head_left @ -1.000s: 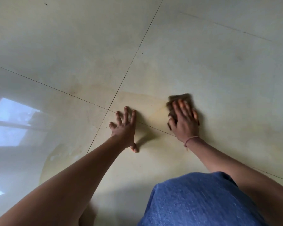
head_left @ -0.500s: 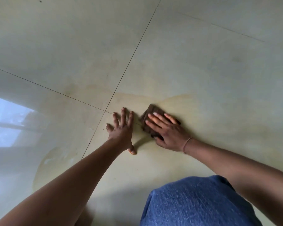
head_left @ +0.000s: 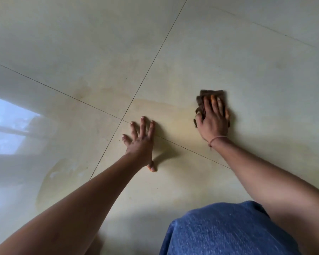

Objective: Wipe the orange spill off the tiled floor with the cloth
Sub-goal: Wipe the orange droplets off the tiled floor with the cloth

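A thin yellowish-orange film of spill [head_left: 175, 116] spreads over the pale glossy tiles around the crossing of the grout lines, with a fainter patch [head_left: 63, 173] at the lower left. My right hand [head_left: 213, 119] presses flat on a folded dark brown cloth [head_left: 213, 93], whose far edge shows beyond the fingertips. My left hand [head_left: 141, 142] lies palm down on the floor with its fingers spread, holding nothing, to the left of the cloth.
My knee in blue denim [head_left: 228, 229] fills the lower right. A bright window reflection [head_left: 9, 126] glares on the tile at the left. Dark grout lines [head_left: 151, 65] cross just beyond my left hand.
My right hand has swept the cloth from beside my left hand out to the right and farther away. My left hand has stayed planted.
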`<move>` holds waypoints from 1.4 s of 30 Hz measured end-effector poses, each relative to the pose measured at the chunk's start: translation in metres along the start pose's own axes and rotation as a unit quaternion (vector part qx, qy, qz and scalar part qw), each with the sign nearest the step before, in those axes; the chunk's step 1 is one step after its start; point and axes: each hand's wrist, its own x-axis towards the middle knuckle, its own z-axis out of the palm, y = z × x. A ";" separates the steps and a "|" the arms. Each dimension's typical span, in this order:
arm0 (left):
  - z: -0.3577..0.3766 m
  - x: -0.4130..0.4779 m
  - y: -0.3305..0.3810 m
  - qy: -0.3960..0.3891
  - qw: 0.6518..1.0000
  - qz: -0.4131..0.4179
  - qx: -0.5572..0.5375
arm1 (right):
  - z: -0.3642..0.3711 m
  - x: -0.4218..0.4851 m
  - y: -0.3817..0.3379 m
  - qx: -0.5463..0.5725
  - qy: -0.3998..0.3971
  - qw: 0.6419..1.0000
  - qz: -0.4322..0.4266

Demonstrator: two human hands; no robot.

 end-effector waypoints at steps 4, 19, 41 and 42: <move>-0.002 -0.004 -0.001 0.001 1.000 0.004 -0.011 | 0.020 -0.064 -0.025 -0.031 -0.045 0.969 -0.239; -0.011 -0.012 -0.086 0.085 0.988 -0.090 -0.094 | 0.024 -0.080 -0.033 -0.045 -0.069 0.930 -0.360; 0.043 -0.062 -0.220 0.132 0.935 -0.218 -0.248 | 0.080 -0.034 -0.310 -0.025 -0.069 0.921 -0.382; 0.043 -0.066 -0.220 0.141 0.934 -0.222 -0.243 | 0.075 -0.054 -0.288 -0.038 -0.086 0.897 -0.431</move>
